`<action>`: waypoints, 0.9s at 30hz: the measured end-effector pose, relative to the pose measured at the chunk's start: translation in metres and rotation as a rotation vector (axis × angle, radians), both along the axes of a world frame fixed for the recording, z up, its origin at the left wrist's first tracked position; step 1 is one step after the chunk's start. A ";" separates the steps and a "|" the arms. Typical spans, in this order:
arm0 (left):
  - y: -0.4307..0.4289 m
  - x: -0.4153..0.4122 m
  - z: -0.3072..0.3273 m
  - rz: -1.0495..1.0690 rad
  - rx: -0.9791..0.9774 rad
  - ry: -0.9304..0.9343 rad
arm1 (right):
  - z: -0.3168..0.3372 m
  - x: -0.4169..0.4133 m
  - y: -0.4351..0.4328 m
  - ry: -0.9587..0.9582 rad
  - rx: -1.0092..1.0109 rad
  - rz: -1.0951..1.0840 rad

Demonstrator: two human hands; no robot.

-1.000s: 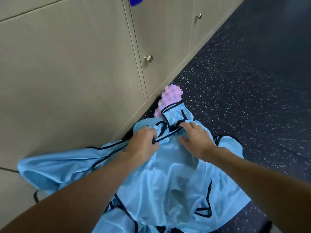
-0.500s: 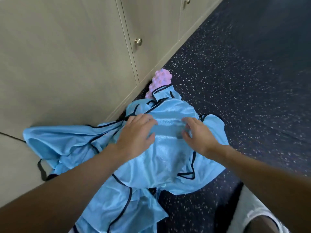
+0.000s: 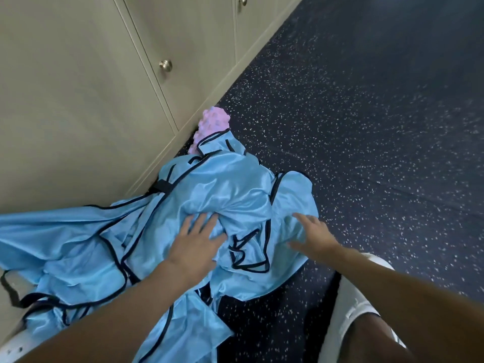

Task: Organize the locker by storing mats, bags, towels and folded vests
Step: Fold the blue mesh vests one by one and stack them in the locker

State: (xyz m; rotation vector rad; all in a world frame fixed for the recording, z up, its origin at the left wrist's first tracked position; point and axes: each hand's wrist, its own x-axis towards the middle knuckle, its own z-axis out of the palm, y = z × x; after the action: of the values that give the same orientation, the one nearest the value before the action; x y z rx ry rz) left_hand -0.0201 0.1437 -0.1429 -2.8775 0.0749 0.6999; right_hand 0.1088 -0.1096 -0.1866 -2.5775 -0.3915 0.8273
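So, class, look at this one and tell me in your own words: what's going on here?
A person is low over a dark speckled floor beside beige locker doors, working on a crumpled heap of light blue vests with black trim. The left hand lies flat on the fabric with its fingers spread. The right hand is open at the heap's right edge. A pink knobbly roller pokes out from under the vests by the locker base. Nothing is folded yet.

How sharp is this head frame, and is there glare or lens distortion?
Head view: right hand motion-blurred, left hand sharper; shiny light-blue satin vests with black trim show soft sheen, nothing blown out; beige locker doors lean from the wide lens; the dark speckled floor smears toward the right edge.
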 end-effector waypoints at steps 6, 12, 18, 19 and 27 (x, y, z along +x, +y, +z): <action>0.008 0.007 -0.002 0.126 0.000 -0.074 | -0.001 -0.018 0.015 -0.234 -0.037 0.262; 0.005 0.004 0.010 0.129 -0.127 -0.081 | -0.011 -0.053 0.033 -0.168 0.037 0.416; -0.002 -0.006 0.021 0.046 -0.255 -0.105 | -0.012 -0.063 0.038 -0.242 0.058 0.384; -0.006 -0.006 0.024 0.017 -0.298 -0.114 | -0.012 -0.063 0.037 -0.245 0.080 0.372; -0.047 0.004 0.010 0.016 -0.411 -0.144 | 0.020 -0.053 0.023 0.012 0.136 0.243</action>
State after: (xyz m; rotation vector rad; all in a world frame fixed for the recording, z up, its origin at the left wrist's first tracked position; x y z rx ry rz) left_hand -0.0160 0.0968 -0.1328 -3.3145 0.1978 0.5289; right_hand 0.0556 -0.0868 -0.1669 -2.4288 -0.7429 0.8640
